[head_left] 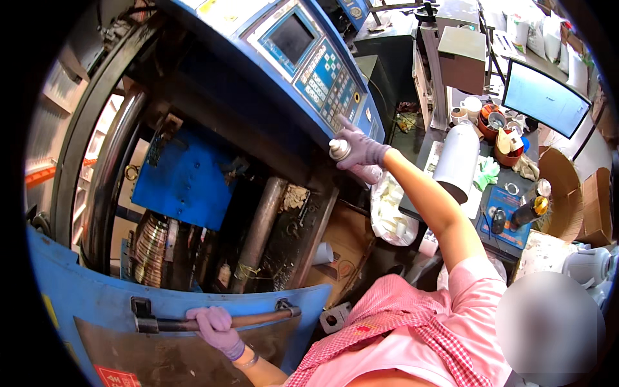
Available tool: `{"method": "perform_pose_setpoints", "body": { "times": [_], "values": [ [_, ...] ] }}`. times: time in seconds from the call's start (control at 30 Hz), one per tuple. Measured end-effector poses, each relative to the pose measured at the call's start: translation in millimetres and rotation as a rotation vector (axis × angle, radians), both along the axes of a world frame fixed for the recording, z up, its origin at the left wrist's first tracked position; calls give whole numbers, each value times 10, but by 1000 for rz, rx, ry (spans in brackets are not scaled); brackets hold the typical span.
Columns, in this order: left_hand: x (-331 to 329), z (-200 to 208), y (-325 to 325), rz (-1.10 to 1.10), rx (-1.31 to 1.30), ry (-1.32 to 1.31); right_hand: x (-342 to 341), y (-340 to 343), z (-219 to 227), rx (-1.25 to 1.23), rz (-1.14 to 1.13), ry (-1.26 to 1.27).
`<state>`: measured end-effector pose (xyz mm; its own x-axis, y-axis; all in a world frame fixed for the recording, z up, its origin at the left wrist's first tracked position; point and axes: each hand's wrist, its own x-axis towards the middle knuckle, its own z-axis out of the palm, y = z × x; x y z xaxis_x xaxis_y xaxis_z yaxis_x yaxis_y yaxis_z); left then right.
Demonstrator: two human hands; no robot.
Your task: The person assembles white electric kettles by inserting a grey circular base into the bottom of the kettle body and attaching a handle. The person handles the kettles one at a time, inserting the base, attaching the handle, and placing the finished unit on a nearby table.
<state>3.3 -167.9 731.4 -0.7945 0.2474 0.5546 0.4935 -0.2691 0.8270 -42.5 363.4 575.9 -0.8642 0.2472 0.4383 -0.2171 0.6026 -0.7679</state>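
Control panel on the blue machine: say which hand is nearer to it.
Right. The right hand, holding a spray can, is close to the lower end of the control panel; contact is unclear. The left hand grips the door handle, well away at the picture's lower left.

Pink short-sleeved shirt (476, 284), red checked apron (445, 332), lilac left glove (218, 327), greyish right glove (362, 148), thin bracelet (247, 363)

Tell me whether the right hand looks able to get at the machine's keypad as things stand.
Probably yes: the right hand holds a spray can, but one outstretched finger points toward the keypad, and nothing visible blocks the way.
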Motion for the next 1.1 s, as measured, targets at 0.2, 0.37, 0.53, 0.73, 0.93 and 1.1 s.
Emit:
{"method": "perform_pose_setpoints", "body": {
  "times": [0.2,0.37,0.53,0.73,0.93,1.1],
  "values": [
    [-129,106,1252,90,-75,41,-288,242,180,118,131,-124],
    [-326,91,1844,-1,2,5,-270,327,146,-132,202,-97],
    [-487,89,2297,-88,-25,24,-307,352,73,-216,230,-33],
    [-604,90,2612,-112,22,36,-295,399,-19,-242,216,53],
    [-661,46,2642,-135,60,30,-360,743,-33,-152,94,40],
    [-633,41,2633,-42,31,60,-432,923,110,20,100,-22]
  ]
}}
